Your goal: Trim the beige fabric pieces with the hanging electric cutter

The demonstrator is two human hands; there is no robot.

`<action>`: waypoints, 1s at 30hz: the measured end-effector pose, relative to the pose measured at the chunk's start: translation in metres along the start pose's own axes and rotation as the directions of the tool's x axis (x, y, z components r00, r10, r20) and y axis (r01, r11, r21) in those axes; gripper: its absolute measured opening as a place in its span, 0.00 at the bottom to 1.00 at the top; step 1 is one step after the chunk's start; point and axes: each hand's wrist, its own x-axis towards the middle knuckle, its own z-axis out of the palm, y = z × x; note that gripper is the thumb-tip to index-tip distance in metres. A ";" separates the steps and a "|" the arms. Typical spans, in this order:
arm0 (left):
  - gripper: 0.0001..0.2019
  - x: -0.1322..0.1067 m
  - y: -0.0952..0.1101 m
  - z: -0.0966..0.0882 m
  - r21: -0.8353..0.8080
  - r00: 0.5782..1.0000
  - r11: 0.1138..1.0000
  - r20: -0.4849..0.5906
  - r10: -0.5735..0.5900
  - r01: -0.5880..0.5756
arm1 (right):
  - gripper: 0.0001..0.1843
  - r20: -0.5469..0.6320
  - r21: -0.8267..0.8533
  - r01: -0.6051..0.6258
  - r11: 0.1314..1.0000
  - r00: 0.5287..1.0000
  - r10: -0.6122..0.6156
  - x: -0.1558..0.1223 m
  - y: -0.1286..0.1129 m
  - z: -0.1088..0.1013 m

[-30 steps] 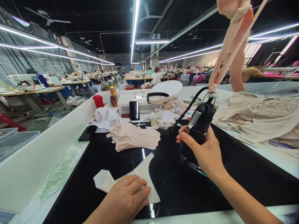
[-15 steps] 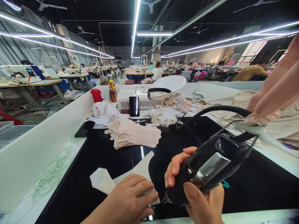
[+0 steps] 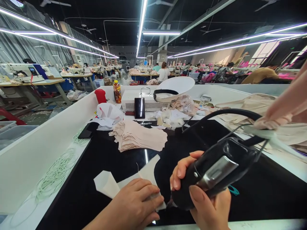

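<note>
Bare hands [image 3: 139, 201] — rounded fingertips [image 3: 177, 184], bare forearm [image 3: 104, 219]

Single view, worn on your head. Looks forward and down over the near edge of the table [image 3: 176, 156], out into the hall beyond. Wide field: ceiling lights [image 3: 142, 22] run along the top, and the far wall [image 3: 134, 51] sits well back, above mid-height. Your left hand [image 3: 135, 203] shows close at lower centre. Your right hand [image 3: 212, 210] and the black tool [image 3: 216, 172] in it loom close, lower right. Table's white rim [image 3: 223, 90] crosses the middle distance.
</note>
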 end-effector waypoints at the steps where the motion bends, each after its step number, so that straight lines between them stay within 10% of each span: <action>1: 0.14 0.000 0.000 0.000 0.004 1.000 1.000 -0.001 -0.001 0.001 | 0.20 0.000 0.009 -0.004 1.000 1.000 0.004 0.000 0.000 0.000; 30: 0.14 -0.003 0.002 0.005 0.170 0.995 0.984 -0.079 0.060 -0.045 | 0.25 -0.169 0.046 -0.075 0.996 0.982 0.082 -0.002 -0.003 0.015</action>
